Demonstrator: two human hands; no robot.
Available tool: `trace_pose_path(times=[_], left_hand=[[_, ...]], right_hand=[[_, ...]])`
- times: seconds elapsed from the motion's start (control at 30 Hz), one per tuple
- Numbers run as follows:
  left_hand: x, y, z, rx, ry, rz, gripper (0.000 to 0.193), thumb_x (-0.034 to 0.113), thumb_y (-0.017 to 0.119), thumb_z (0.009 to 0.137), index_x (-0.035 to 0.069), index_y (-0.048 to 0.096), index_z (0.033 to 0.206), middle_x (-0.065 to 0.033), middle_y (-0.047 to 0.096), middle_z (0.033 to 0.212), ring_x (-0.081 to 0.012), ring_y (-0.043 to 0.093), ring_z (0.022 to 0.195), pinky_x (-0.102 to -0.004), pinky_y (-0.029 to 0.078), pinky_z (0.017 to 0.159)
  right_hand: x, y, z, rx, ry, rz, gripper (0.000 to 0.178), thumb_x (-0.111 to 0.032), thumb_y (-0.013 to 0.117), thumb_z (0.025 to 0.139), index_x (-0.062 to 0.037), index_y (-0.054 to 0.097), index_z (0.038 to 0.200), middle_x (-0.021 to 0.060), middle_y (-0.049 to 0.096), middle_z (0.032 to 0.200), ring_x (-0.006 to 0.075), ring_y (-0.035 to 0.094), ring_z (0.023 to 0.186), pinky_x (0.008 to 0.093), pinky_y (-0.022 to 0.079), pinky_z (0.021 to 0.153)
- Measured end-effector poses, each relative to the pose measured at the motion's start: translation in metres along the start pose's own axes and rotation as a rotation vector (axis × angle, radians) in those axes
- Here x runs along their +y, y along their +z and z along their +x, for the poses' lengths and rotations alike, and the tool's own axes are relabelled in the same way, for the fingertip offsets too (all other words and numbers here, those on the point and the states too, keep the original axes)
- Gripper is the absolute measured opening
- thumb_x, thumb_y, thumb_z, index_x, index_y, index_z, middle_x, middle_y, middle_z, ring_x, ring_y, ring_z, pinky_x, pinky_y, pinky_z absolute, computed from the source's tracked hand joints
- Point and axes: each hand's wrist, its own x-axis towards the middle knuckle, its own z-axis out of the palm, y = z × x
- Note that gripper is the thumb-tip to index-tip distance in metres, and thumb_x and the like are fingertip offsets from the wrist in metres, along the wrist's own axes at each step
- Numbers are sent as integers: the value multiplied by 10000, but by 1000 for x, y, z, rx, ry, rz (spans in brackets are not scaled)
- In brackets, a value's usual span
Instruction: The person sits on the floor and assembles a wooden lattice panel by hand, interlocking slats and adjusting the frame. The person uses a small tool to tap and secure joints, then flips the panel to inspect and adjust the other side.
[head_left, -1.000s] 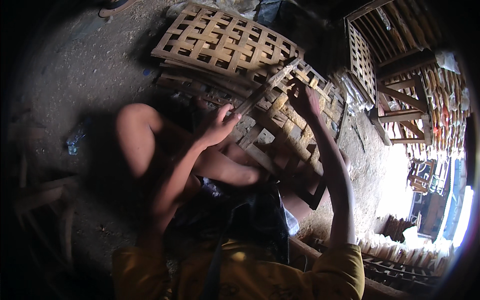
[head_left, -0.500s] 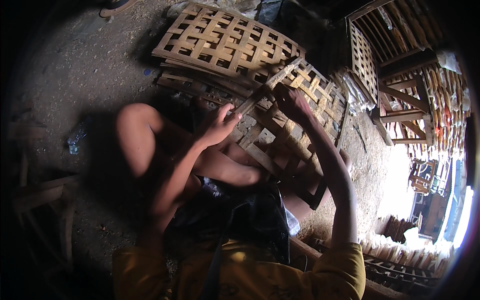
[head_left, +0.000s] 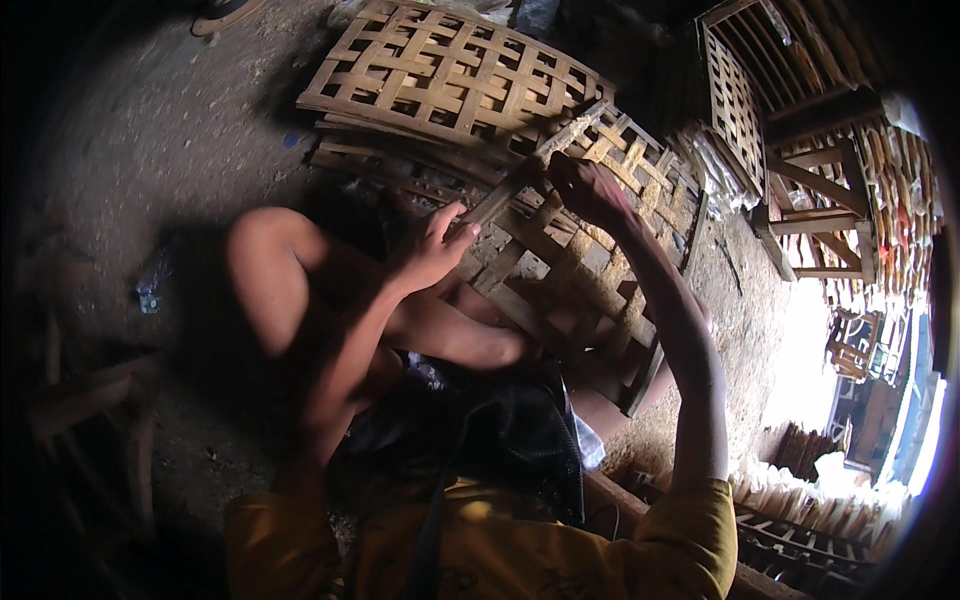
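A woven bamboo lattice panel [head_left: 612,290] lies tilted across my crossed legs. Along its far-left edge runs a wooden strip [head_left: 575,130], pale at the far end and dark toward me. My left hand [head_left: 432,248] grips the near end of this strip, thumb and fingers around it. Close beside the strip's middle is my right hand [head_left: 592,190], its fingers curled in. Shadow hides what these fingers hold, if anything.
More lattice panels [head_left: 450,75] are stacked on the ground ahead. At the right stand a wooden frame [head_left: 820,215] and another lattice panel [head_left: 735,105]. A dim wooden stool [head_left: 95,395] is at the left. Small clear plastic [head_left: 150,300] lies near my left knee.
My right hand has shifted slightly away from me along the strip. The left hand keeps its grip, and the panel has barely moved.
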Motion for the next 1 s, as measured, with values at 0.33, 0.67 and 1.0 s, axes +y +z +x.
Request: trace_pose_path(times=[0.33, 0.67, 1.0], left_hand=[[5, -1, 0, -122, -99, -89, 576, 422, 637, 965, 24, 534, 1369, -184, 577, 1343, -297, 521, 1282, -389, 386, 1087], [5, 0, -1, -73, -82, -75, 598, 427, 626, 962, -9, 515, 1355, -222, 603, 1301, -334, 573, 1226, -391, 438, 1044], [19, -15, -4, -163, -198, -35, 595, 423, 634, 963, 14, 521, 1380, -205, 556, 1374, -307, 518, 1296, -402, 393, 1083]], right_hand=[[64, -11, -5, 64, 293, -231, 111, -128, 503, 955, -46, 575, 938, 115, 566, 601, 254, 557, 493, 398, 418, 434], [11, 1, -7, -32, 207, 48, 159, -239, 586, 948, -82, 598, 924, 150, 654, 793, 358, 643, 689, 453, 487, 571], [59, 25, 11, -77, 449, -439, 263, -277, 655, 898, -71, 650, 1061, 92, 628, 669, 224, 619, 575, 376, 473, 465]])
